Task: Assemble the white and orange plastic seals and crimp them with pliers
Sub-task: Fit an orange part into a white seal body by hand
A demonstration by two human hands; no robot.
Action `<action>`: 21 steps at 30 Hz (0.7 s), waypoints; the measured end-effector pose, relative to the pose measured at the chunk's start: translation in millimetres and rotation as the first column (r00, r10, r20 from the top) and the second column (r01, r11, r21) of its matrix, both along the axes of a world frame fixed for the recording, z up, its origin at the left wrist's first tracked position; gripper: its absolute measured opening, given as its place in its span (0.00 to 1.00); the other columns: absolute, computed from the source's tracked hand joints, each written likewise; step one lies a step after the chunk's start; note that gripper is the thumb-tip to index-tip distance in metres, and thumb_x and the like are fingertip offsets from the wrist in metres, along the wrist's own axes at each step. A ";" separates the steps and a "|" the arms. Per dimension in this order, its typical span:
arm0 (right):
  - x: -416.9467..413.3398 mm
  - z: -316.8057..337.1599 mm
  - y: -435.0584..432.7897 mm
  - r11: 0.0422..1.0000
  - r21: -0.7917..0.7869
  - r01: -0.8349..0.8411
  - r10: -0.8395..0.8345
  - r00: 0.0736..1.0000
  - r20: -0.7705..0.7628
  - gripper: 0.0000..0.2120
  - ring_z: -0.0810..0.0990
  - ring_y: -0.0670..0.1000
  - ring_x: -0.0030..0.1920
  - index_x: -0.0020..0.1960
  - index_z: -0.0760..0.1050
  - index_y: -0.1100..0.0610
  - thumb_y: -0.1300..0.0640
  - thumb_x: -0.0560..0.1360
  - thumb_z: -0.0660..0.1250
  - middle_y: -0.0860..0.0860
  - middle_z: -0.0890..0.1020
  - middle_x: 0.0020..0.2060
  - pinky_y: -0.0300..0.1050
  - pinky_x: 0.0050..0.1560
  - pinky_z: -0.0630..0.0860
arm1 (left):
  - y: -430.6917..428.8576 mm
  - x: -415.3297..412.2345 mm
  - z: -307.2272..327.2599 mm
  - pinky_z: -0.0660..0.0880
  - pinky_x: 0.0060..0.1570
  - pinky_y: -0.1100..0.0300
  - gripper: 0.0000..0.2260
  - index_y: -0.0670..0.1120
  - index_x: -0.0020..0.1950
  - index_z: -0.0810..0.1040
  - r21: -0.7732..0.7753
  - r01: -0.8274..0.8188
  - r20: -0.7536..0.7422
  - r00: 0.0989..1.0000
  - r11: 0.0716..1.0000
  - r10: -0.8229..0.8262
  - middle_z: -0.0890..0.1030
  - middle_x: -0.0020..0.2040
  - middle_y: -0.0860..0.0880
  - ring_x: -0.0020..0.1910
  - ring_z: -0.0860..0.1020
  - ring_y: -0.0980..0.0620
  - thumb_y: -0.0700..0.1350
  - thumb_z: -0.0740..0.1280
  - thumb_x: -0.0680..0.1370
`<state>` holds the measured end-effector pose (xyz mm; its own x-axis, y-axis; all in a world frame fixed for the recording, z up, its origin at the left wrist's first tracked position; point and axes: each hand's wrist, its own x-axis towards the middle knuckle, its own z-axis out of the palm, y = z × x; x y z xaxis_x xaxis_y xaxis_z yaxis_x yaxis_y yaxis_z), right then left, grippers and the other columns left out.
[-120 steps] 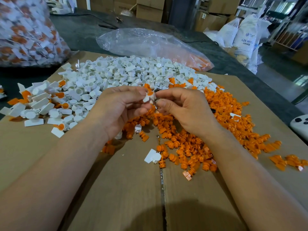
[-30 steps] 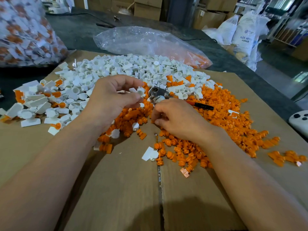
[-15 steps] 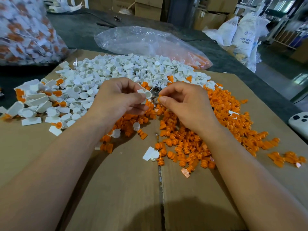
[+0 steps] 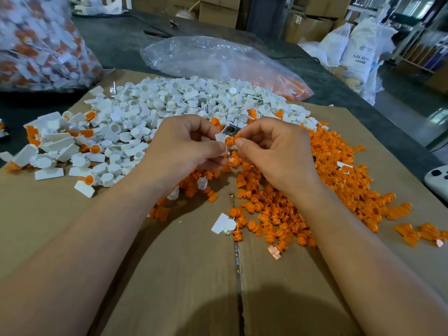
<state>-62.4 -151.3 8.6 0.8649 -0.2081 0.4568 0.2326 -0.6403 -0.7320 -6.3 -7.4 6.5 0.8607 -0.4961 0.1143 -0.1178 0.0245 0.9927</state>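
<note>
Over cardboard (image 4: 194, 275) strewn with a white pile (image 4: 184, 100) and orange pile (image 4: 303, 202) lying within reach, our left hand (image 4: 179, 151) pinches a white body (image 4: 221, 137) steady while our right hand (image 4: 278, 154) pinches an orange insert (image 4: 230, 141) against it, likely mating them.

On the cardboard sheet (image 4: 181, 275) the heap of seal housings (image 4: 184, 100) lies far left, the heap of seal inserts (image 4: 339, 180) right of it, touching. Above their meeting the left hand (image 4: 179, 146) holds a housing (image 4: 220, 137) against an insert (image 4: 230, 141) in the right hand (image 4: 278, 151). Behind the sheet's far edge lies a plastic bag (image 4: 206, 57).
</note>
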 end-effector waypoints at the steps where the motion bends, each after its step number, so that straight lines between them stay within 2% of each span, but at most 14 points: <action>1: 0.2 -0.2 0.1 1.000 -0.019 0.011 -0.011 1.000 0.000 0.12 0.81 0.47 0.36 0.36 0.74 0.46 0.62 0.71 0.70 0.43 0.79 0.32 0.44 0.41 0.80 | 0.1 -0.3 0.3 0.79 0.31 0.62 0.06 0.40 0.39 0.76 0.000 0.000 0.003 1.000 1.000 0.000 0.80 0.26 0.49 0.29 0.81 0.53 0.31 0.68 0.71; 5: 0.5 -1.6 -0.4 0.992 -0.116 0.040 -0.041 0.999 0.000 0.09 0.77 0.42 0.32 0.36 0.74 0.49 0.59 0.71 0.71 0.41 0.77 0.29 0.35 0.35 0.75 | -0.6 -1.0 0.1 0.80 0.32 0.62 0.05 0.40 0.40 0.76 0.014 -0.003 0.027 1.000 1.000 0.002 0.80 0.27 0.49 0.29 0.81 0.53 0.31 0.69 0.71; 8: 0.1 -1.5 -1.3 0.975 -0.218 0.048 -0.059 0.997 -0.044 0.12 0.73 0.42 0.28 0.32 0.72 0.49 0.55 0.73 0.69 0.42 0.75 0.26 0.32 0.29 0.68 | -1.0 -1.3 -0.4 0.80 0.32 0.61 0.05 0.40 0.40 0.77 0.024 -0.005 0.038 0.999 1.000 0.004 0.80 0.27 0.49 0.29 0.81 0.53 0.31 0.68 0.72; 11: -0.9 -1.1 -2.0 0.969 -0.248 0.012 -0.035 0.996 -0.087 0.13 0.72 0.44 0.29 0.32 0.73 0.53 0.55 0.74 0.67 0.46 0.76 0.25 0.36 0.28 0.67 | -1.1 -2.3 -0.6 0.80 0.32 0.62 0.06 0.41 0.39 0.77 0.043 -0.014 0.071 0.997 0.999 0.011 0.80 0.27 0.49 0.29 0.81 0.53 0.31 0.69 0.72; 14: -1.1 -0.9 -2.1 0.968 -0.251 -0.017 -0.012 0.993 -0.116 0.12 0.76 0.48 0.31 0.35 0.76 0.61 0.55 0.75 0.66 0.54 0.79 0.28 0.44 0.33 0.72 | -1.1 -3.0 -1.6 0.80 0.32 0.62 0.06 0.42 0.38 0.78 0.060 -0.042 0.109 0.993 0.997 0.035 0.80 0.28 0.49 0.29 0.81 0.53 0.32 0.69 0.72; 18: -1.2 -0.2 -2.8 0.974 -0.223 -0.046 0.013 0.989 -0.148 0.12 0.79 0.56 0.35 0.37 0.76 0.64 0.56 0.75 0.65 0.58 0.80 0.32 0.54 0.39 0.76 | -1.7 -3.1 -4.4 0.81 0.33 0.60 0.07 0.43 0.37 0.78 0.090 -0.075 0.168 0.984 0.993 0.059 0.81 0.29 0.48 0.30 0.82 0.52 0.34 0.71 0.72; 21: -1.0 -1.0 -3.3 0.969 -0.242 -0.038 0.003 0.990 -0.143 0.12 0.79 0.54 0.33 0.37 0.76 0.64 0.56 0.75 0.66 0.57 0.80 0.31 0.51 0.38 0.75 | -1.8 -3.2 -5.9 0.80 0.32 0.60 0.06 0.43 0.37 0.78 0.105 -0.089 0.198 0.978 0.991 0.067 0.81 0.29 0.49 0.29 0.81 0.52 0.35 0.71 0.72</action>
